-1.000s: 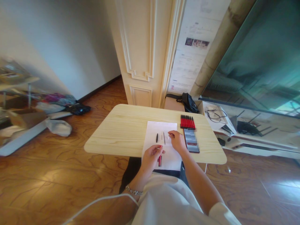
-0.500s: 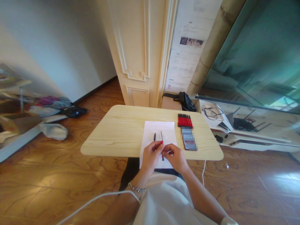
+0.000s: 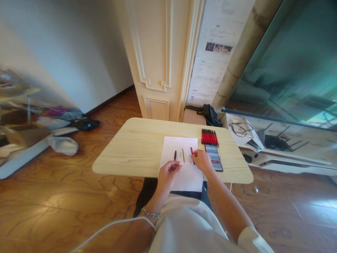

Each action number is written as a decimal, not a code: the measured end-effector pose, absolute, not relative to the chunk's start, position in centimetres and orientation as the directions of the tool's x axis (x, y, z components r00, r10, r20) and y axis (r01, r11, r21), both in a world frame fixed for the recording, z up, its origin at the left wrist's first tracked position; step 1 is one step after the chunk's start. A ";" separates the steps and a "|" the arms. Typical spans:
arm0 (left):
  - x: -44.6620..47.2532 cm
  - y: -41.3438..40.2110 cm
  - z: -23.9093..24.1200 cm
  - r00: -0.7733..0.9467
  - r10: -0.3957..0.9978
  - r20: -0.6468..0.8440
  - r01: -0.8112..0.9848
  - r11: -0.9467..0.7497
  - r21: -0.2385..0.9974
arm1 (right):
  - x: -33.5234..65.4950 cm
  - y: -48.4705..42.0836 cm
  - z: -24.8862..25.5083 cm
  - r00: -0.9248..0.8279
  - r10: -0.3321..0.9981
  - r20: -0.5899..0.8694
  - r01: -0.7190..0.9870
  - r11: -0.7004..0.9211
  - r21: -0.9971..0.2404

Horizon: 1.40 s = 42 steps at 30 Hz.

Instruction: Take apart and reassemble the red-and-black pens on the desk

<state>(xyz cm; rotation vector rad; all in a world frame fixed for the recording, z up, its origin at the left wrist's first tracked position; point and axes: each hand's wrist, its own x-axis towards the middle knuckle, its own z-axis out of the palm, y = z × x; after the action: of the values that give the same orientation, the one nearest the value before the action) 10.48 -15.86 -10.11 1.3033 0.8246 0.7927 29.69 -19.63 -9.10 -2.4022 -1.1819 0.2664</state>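
On the white paper (image 3: 181,181), a black pen cap (image 3: 175,155) and a thin dark pen refill (image 3: 183,155) lie roughly parallel with a gap between them. My right hand (image 3: 202,162) pinches a red pen barrel (image 3: 192,151) at the paper's right side; its upper end sticks out past the fingers and its dark lower end shows beneath them. My left hand (image 3: 168,174) hovers over the left part of the sheet, just below the cap. Its thumb and fingers are loosely curved and apart, with nothing visible between them.
Several red pens with black caps (image 3: 210,137) stand in a row in an open case (image 3: 214,160) right of the paper. All this rests on a light wooden table (image 3: 126,151). A white cable (image 3: 113,223) crosses by my left forearm. A black bag (image 3: 210,115) sits behind the table.
My hands have parted: the right went right with the red barrel, while the left drew slightly left and down. The whole refill now shows on the paper between them.
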 end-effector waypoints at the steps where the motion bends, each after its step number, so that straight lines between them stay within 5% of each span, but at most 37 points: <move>1: 10.4 -15.8 -10.3 0.494 0.868 -0.057 -0.035 0.086 0.996 | 29.6 -19.5 -9.3 0.611 0.791 0.021 0.716 -0.541 -0.442; 12: 10.1 -15.8 -10.7 0.502 0.865 -0.004 0.027 -0.011 1.000 | 29.3 -20.2 -9.2 0.590 0.804 0.073 0.745 -0.507 -0.434; 22: 8.4 -15.7 -10.6 0.575 0.742 0.344 0.374 -0.613 0.696 | 24.8 -26.2 -11.1 0.443 0.837 0.320 0.819 -0.232 -0.525; 37: 9.0 -14.9 -11.6 0.605 0.714 0.353 0.389 -0.651 0.652 | 25.2 -25.5 -11.6 0.458 0.816 0.353 0.817 -0.231 -0.528; 42: 8.9 -15.4 -10.4 0.562 0.737 0.376 0.340 -0.620 0.707 | 27.9 -23.1 -9.7 0.567 0.771 0.291 0.771 -0.372 -0.518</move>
<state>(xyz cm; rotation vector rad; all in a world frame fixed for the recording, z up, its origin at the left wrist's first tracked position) 8.93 -15.35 -10.36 2.2208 0.8600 0.9025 27.93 -23.11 -9.68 -2.1848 -1.2274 0.0004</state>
